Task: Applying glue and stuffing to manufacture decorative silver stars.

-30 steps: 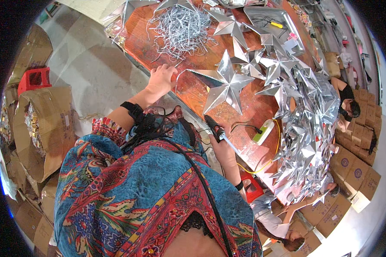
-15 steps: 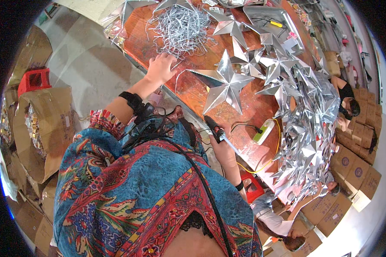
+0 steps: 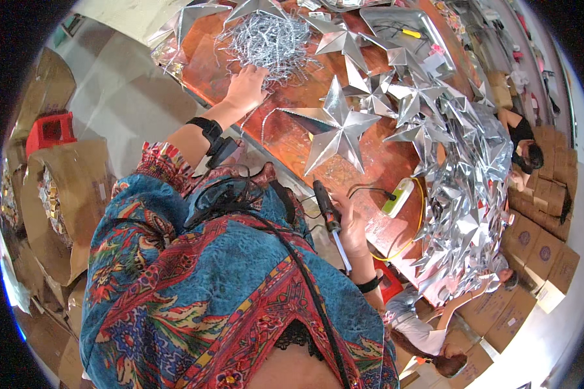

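My left hand point(image 3: 246, 89) is at the near edge of a tangled pile of silver beaded garland point(image 3: 272, 42), its fingers curled on the strands; exactly what they pinch is hard to make out. In my right hand point(image 3: 352, 227) is a black hot glue gun point(image 3: 327, 206), its nozzle toward the table edge and a whitish glue stick point(image 3: 341, 251) out of its back. Between my hands a large silver star point(image 3: 341, 126) lies on the reddish-brown table point(image 3: 298, 146). One strand runs from the star's left point, which has a beaded edge.
More silver stars point(image 3: 464, 175) heap along the table's right side. A green-white power strip point(image 3: 398, 198) with a yellow cord lies near my right hand. A metal tray point(image 3: 396, 23) stands at the back. Two people sit on the right near cardboard boxes point(image 3: 524, 240); a red stool point(image 3: 50, 131) is far left.
My left hand has shifted slightly farther onto the garland pile. My right hand has drawn back a little and turned the glue gun more upright. The star stays in place.
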Demonstrator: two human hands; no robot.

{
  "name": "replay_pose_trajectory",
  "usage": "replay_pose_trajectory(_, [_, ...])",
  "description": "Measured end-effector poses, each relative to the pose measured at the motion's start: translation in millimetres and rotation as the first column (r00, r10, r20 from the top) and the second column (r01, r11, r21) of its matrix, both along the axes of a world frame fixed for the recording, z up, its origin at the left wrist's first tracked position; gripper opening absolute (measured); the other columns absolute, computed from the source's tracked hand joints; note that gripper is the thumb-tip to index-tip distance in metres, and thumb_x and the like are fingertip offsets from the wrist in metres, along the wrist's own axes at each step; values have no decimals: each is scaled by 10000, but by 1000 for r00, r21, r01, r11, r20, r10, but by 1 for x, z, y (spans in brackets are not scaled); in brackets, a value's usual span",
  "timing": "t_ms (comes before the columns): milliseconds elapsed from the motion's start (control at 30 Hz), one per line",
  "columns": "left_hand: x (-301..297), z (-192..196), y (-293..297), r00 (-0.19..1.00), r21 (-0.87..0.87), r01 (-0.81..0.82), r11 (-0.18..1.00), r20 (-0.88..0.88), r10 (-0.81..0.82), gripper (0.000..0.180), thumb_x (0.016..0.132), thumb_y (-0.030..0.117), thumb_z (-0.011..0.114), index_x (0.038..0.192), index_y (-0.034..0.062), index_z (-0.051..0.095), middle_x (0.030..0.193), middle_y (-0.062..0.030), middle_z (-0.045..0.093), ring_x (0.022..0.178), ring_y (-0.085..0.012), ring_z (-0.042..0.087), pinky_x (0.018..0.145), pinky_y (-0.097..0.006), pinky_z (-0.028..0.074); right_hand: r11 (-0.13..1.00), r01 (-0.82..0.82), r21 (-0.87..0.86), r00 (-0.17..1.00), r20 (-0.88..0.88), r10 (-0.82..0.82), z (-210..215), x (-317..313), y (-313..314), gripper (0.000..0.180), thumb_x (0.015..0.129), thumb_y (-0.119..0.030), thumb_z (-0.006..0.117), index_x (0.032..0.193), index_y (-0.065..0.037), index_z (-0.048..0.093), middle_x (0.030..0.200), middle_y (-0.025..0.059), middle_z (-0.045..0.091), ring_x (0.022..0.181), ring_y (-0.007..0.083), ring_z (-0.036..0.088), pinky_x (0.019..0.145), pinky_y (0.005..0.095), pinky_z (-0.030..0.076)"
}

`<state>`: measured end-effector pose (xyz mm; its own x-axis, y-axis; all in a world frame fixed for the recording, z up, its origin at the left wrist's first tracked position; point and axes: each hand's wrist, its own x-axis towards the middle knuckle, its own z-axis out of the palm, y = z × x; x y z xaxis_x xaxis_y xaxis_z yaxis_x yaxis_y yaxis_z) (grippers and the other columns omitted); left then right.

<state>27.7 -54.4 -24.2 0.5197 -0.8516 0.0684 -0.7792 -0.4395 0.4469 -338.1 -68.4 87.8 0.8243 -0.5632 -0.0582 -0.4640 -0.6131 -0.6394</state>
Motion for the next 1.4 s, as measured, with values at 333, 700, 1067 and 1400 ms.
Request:
replay_pose_trajectory(333, [0, -17, -16, 999, 100, 43, 994, 27, -46, 325, 700, 215, 680, 987, 98, 582, 1011, -130, 537, 1001, -314, 525, 817, -448, 433, 987, -156, -39, 984, -95, 152, -13, -19, -16, 505, 721, -112, 631, 1175, -99, 409, 798, 170, 619, 708, 349, 620, 579, 402, 484])
replay_pose_trajectory(700, [-1, -11, -25, 998, -68, 34, 997, 48, -30, 309, 715, 163, 675, 987, 94, 545, 972, -136, 522, 967, -330, 512, 817, -426, 417, 994, -106, -38, 974, -206, 96, -49, -18, -11, 579, 682, -69, 673, 1181, -120, 383, 775, 119, 635, 656, 328, 617, 549, 378, 468])
replay_pose_trajectory(1067, [2, -4, -28, 998, -86, 37, 996, 55, -32, 364, 697, 146, 690, 1026, 98, 542, 965, -136, 512, 959, -332, 519, 808, -423, 431, 996, -76, -43, 973, -222, 65, -57, -16, -9, 539, 711, -76, 651, 1171, -137, 378, 716, 109, 619, 624, 326, 610, 517, 393, 454])
replay_pose_trajectory(1400, [13, -6, -26, 997, -69, -45, 997, 62, 50, 372, 681, 144, 674, 1035, 122, 562, 1024, -131, 484, 1000, -313, 503, 809, -428, 431, 998, -51, -47, 968, -247, 38, -42, -15, -7, 472, 734, -62, 633, 1150, -130, 422, 774, 145, 627, 671, 330, 623, 569, 382, 474])
